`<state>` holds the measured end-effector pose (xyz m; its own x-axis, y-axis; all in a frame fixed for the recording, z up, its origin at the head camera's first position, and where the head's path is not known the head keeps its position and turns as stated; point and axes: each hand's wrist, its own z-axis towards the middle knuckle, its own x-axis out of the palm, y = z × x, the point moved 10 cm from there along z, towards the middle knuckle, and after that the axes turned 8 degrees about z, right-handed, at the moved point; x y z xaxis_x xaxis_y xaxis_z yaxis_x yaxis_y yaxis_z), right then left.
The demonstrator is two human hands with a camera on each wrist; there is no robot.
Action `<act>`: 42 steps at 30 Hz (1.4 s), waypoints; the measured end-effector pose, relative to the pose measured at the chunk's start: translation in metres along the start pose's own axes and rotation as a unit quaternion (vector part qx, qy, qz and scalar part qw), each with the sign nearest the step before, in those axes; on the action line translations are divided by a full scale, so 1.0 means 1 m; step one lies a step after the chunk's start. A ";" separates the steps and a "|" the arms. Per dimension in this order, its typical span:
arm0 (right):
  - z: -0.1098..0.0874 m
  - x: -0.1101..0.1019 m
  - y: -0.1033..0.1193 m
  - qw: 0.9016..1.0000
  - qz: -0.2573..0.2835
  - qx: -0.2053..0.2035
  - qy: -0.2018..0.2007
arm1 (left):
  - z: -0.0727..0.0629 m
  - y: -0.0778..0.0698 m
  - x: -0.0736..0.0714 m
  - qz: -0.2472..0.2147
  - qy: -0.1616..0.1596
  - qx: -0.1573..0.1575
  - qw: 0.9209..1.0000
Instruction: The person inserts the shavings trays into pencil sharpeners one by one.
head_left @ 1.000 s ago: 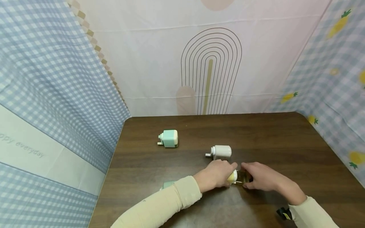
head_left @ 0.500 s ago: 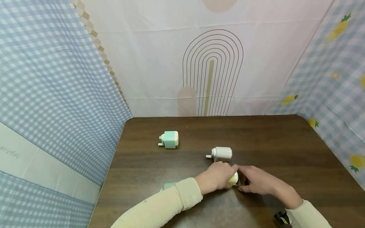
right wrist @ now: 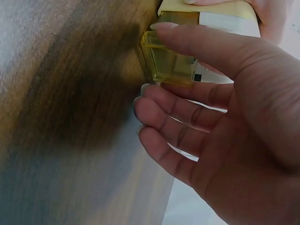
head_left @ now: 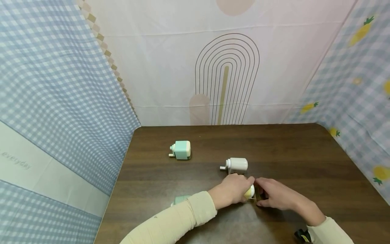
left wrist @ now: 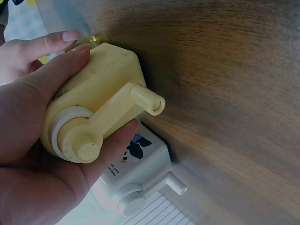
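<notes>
A pale yellow plastic crank pencil sharpener (left wrist: 96, 101) is enclosed in the curled grip of the left hand (head_left: 230, 189) on the dark wooden surface (head_left: 289, 152). Its transparent yellow drawer (right wrist: 169, 63) is pinched by the right hand (head_left: 275, 196).

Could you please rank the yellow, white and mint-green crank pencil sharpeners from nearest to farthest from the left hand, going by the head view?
1. The yellow plastic crank pencil sharpener: gripped in the left hand, near the table's front.
2. The white plastic crank pencil sharpener: just behind the hand, mid-table.
3. The mint-green plastic crank pencil sharpener: farthest, back and to the left.
</notes>
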<state>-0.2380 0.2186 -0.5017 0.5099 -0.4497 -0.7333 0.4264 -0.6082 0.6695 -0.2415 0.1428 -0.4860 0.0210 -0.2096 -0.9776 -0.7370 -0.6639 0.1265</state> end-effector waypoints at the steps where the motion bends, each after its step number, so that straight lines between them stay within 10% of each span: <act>1: 0.000 0.000 0.000 1.000 0.002 -0.001 -0.002 | 0.000 0.000 0.000 -0.001 0.000 0.000 1.000; 42: 0.010 0.007 -0.007 0.997 0.063 -0.001 -0.043 | 0.001 -0.003 -0.001 0.003 -0.013 -0.006 1.000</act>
<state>-0.2455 0.2134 -0.5127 0.4934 -0.5766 -0.6512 0.3656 -0.5419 0.7568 -0.2399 0.1455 -0.4856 -0.0006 -0.1953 -0.9807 -0.7286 -0.6717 0.1343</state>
